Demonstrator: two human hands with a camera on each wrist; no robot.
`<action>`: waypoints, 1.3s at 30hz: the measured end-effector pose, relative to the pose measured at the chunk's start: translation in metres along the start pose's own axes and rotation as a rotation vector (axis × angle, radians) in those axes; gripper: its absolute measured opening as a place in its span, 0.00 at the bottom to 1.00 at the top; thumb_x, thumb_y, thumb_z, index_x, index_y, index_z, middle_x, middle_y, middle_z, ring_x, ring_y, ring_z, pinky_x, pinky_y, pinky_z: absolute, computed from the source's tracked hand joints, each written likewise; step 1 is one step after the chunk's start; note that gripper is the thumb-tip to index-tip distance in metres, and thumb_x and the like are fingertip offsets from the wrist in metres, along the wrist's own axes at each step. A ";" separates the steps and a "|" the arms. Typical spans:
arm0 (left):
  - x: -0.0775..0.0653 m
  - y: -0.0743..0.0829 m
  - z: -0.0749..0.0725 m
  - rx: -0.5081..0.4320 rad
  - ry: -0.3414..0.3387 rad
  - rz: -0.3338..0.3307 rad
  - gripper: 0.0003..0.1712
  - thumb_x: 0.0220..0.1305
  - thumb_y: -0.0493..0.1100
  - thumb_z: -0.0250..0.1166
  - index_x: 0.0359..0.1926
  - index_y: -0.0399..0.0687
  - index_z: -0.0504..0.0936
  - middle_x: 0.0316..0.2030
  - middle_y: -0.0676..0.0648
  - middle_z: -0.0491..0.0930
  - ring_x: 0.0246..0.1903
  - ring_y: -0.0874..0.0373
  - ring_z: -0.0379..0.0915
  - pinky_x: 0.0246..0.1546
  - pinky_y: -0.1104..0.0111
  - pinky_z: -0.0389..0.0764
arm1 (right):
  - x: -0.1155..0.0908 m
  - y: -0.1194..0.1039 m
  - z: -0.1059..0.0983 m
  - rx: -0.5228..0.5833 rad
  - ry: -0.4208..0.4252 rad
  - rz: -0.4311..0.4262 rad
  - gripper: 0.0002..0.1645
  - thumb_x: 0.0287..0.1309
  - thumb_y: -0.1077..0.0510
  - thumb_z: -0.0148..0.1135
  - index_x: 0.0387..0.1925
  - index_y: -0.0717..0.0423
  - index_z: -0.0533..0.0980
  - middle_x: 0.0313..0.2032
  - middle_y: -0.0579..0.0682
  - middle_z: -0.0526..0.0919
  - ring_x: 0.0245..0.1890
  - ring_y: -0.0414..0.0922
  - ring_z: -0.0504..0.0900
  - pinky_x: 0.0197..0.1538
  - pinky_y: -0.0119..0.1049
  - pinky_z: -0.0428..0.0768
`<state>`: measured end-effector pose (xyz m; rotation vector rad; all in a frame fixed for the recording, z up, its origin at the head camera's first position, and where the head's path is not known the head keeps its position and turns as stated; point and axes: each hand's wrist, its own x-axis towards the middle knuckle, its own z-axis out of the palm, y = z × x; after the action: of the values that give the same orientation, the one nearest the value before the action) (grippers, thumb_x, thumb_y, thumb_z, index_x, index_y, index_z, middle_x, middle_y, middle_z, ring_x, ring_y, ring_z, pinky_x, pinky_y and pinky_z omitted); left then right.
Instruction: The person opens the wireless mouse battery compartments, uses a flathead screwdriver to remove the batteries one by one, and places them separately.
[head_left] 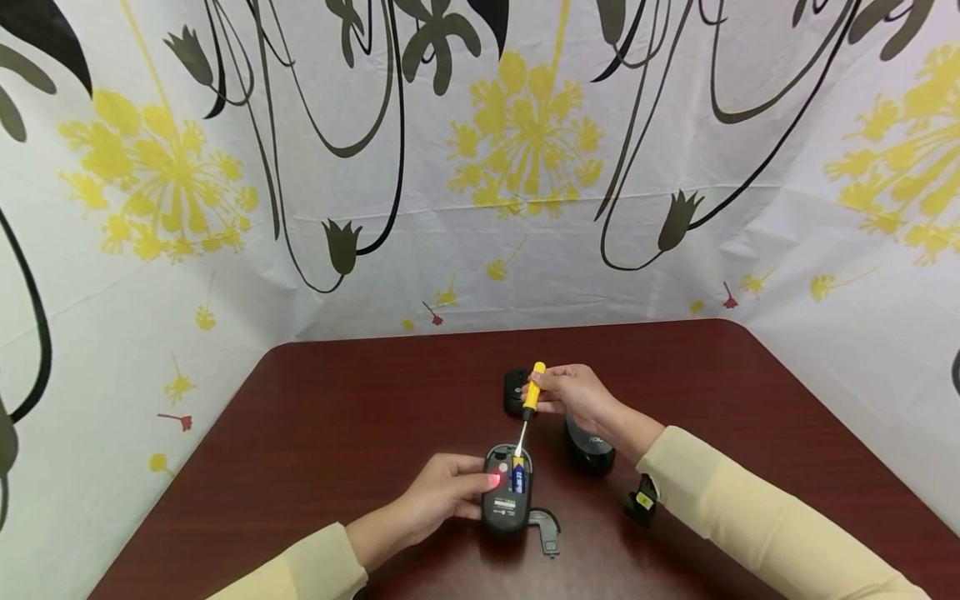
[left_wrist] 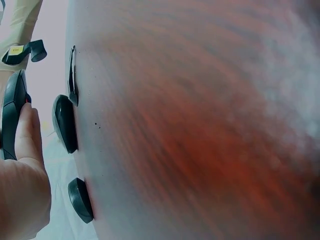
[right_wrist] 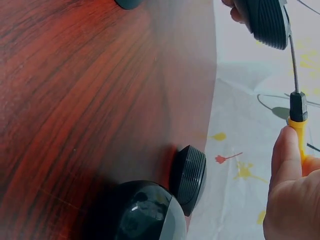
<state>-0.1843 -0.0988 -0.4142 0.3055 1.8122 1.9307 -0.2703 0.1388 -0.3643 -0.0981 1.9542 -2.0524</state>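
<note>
My left hand (head_left: pixel 441 493) grips a computer mouse (head_left: pixel 504 510) from its left side, bottom face up and raised above the table. Its battery bay is uncovered and holds a blue and yellow battery (head_left: pixel 518 477). A red glow shows at the thumb tip. My right hand (head_left: pixel 576 393) holds a screwdriver (head_left: pixel 534 390) by its yellow handle. The metal shaft slants down, with its tip right at the battery's upper end. In the right wrist view, the shaft (right_wrist: pixel 294 65) runs up beside the ridged end of the mouse (right_wrist: pixel 267 25).
A grey battery cover (head_left: pixel 550 537) lies on the dark red table (head_left: pixel 360 400), below and right of the held mouse. One small black mouse (head_left: pixel 514 392) sits behind the screwdriver. A larger dark mouse (head_left: pixel 591 450) rests under my right wrist. Patterned cloth (head_left: pixel 480 275) hangs behind the table.
</note>
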 end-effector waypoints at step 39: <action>-0.001 -0.002 -0.001 -0.059 -0.033 0.030 0.22 0.64 0.36 0.62 0.56 0.25 0.75 0.42 0.35 0.83 0.38 0.51 0.82 0.38 0.59 0.84 | 0.006 0.010 0.001 0.065 -0.055 0.103 0.25 0.73 0.60 0.49 0.59 0.80 0.65 0.33 0.53 0.84 0.33 0.39 0.84 0.40 0.30 0.83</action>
<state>-0.1835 -0.1005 -0.4161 0.3441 1.7351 1.9839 -0.2737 0.1363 -0.3747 -0.0377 1.8189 -2.0232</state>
